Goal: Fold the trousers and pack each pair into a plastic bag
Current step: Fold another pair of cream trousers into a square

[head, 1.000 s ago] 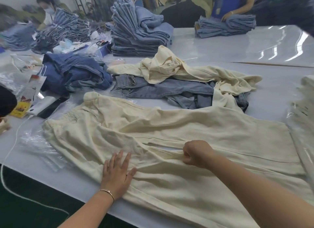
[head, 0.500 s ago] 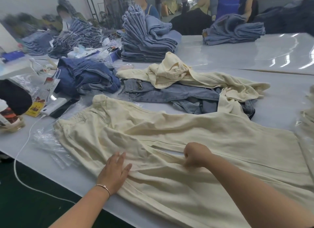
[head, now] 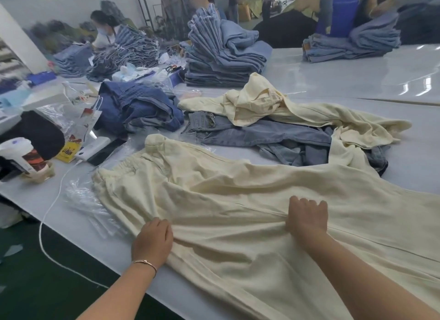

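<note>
The cream trousers [head: 238, 200] are lying spread on the white table [head: 416, 157], long axis running left to right, elastic waistband pointing left and legs trailing off right. The left hand [head: 152, 242] is resting near their front edge, fingers curling into the cloth. The right hand [head: 306, 216] is pressing mid-trousers, fingers bent over a fold. Just left of the waistband, clear plastic bags [head: 90, 207] are lying flat, contents not discernible. Beyond the trousers, jeans [head: 257, 134] and another cream pair [head: 273, 105] are lying crumpled.

White table [head: 357, 81] carries cream trousers [head: 238, 200], jeans [head: 250, 134], plastic bags [head: 90, 205].
</note>
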A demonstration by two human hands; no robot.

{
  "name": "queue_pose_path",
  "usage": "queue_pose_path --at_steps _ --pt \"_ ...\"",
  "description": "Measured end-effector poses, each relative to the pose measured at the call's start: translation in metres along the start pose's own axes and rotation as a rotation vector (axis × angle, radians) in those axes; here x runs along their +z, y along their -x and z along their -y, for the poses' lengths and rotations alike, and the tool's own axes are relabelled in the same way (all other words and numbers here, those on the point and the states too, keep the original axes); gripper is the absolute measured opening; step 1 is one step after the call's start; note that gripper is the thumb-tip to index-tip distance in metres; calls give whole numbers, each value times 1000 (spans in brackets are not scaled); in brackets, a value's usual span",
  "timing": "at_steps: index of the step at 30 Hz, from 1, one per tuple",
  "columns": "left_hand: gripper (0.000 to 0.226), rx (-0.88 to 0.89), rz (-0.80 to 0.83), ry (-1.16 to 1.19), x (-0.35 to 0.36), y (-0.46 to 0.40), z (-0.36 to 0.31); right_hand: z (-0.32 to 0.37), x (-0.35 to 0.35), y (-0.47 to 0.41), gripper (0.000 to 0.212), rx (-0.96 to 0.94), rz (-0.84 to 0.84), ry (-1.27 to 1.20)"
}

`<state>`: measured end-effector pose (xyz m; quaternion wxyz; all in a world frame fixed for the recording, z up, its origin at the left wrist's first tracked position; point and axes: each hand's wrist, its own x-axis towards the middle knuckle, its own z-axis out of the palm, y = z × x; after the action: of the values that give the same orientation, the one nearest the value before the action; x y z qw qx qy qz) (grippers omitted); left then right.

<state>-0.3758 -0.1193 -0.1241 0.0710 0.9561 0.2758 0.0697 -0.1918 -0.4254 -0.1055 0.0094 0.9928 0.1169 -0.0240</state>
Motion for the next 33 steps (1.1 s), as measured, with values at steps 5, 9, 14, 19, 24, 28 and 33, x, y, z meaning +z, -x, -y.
queue_pose_path --at_steps 5,9,14,19,24,28,33 --pt "24 -160 -131 127 -15 -47 46 17 -17 -9 19 -128 -225 -218" --pt "10 -75 -153 137 -32 -107 75 104 -32 -10 15 -505 -172 -382" --pt "20 -21 -229 186 -58 -198 118 195 -32 -41 28 -508 -196 -314" --pt "21 -3 -160 235 -67 -304 168 203 -39 -88 33 -113 -255 -229" --pt "25 162 -17 320 -44 -379 143 189 -31 -108 46 90 -134 -43" --pt "34 383 45 228 -19 -415 103 185 -19 -121 48 138 -23 41" --pt "37 448 285 -27 1 -451 79 179 -10 -138 48 175 146 78"
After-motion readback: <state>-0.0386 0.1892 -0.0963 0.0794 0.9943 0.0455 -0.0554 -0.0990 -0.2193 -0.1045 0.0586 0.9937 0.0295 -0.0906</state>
